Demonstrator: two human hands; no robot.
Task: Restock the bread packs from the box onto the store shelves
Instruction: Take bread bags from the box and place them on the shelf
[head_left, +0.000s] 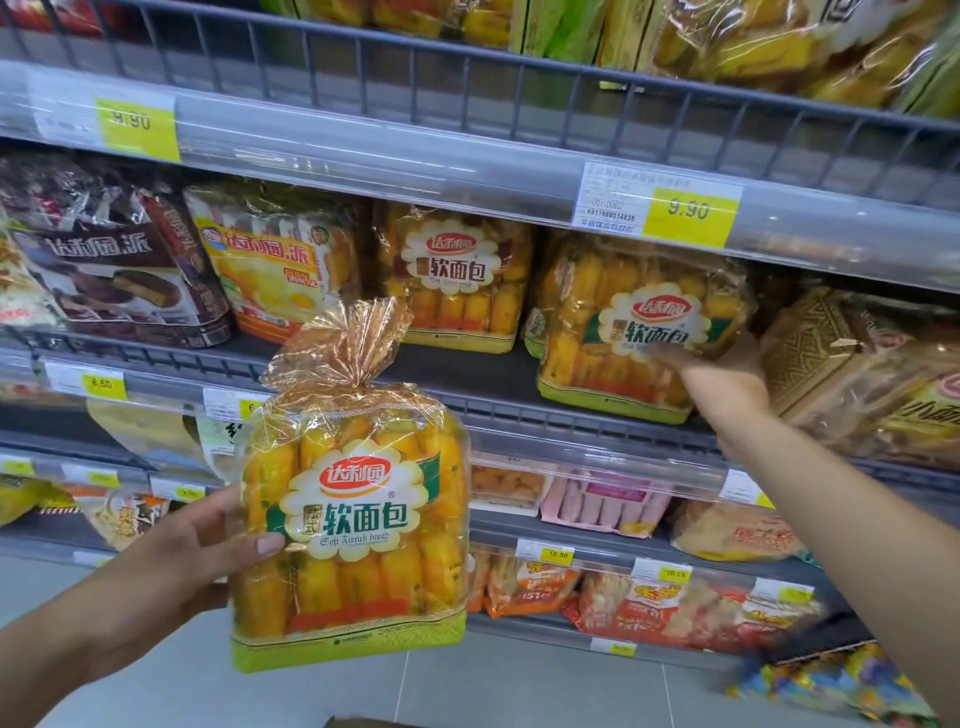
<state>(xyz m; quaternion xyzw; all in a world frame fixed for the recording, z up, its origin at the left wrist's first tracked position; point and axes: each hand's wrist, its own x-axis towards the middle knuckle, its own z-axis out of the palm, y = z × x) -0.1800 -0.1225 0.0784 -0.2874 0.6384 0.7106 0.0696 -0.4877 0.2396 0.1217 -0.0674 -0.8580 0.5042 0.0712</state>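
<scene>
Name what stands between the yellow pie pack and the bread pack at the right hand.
Head view: another clear soft-bread pack with a white flower label, between the yellow pie pack and the clear bread pack the right hand touches.

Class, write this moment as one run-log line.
left hand: holds bread pack | right hand: touches shelved pack | held pack: not yet on shelf
</scene>
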